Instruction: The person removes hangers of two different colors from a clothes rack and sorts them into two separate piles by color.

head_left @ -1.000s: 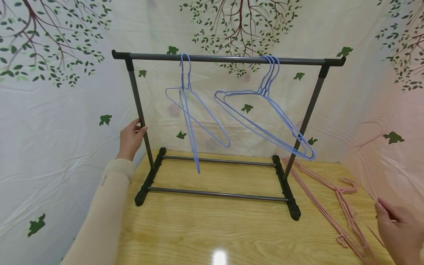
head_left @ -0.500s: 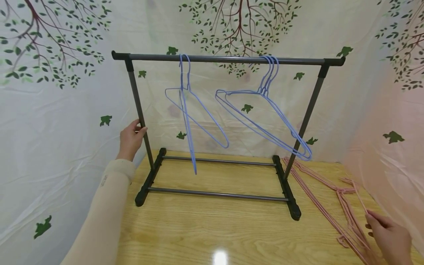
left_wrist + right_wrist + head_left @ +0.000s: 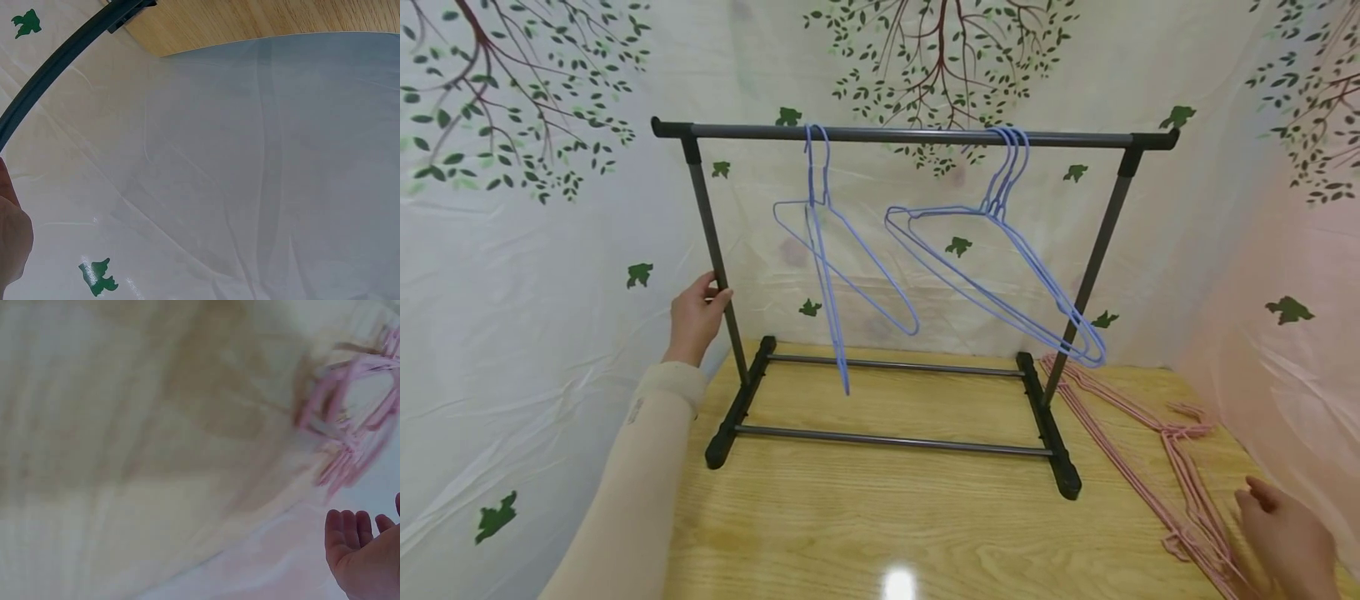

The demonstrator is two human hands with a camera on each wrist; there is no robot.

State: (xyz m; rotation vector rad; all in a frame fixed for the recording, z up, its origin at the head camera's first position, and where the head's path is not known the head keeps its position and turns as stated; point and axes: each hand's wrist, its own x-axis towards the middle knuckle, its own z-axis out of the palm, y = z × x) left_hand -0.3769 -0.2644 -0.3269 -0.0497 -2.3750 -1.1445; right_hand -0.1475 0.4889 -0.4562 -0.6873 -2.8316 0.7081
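Observation:
My left hand (image 3: pixel 694 318) grips the left post of a black clothes rack (image 3: pixel 910 135), thumb and fingers around it. In the left wrist view only part of that hand (image 3: pixel 14 240) shows beside the dark post (image 3: pixel 56 62). Two groups of blue hangers (image 3: pixel 995 210) hang from the top bar, one left of the middle and one to the right. My right hand (image 3: pixel 1285 533) is over the table's right side, holding nothing. Its fingers are loosely bent in the right wrist view. Close to it lies a pile of pink hangers (image 3: pixel 1180 431), blurred in that view.
The rack's black feet (image 3: pixel 1063 467) and two low crossbars (image 3: pixel 887 439) stand on a wooden table (image 3: pixel 850 525). A pale cloth (image 3: pixel 1225 275) printed with leaves surrounds the table at the back and sides.
My right hand brought a pink hanger in leftward and down to the pile, then let it go. The blue hangers sway slightly. My left hand keeps its grip on the post.

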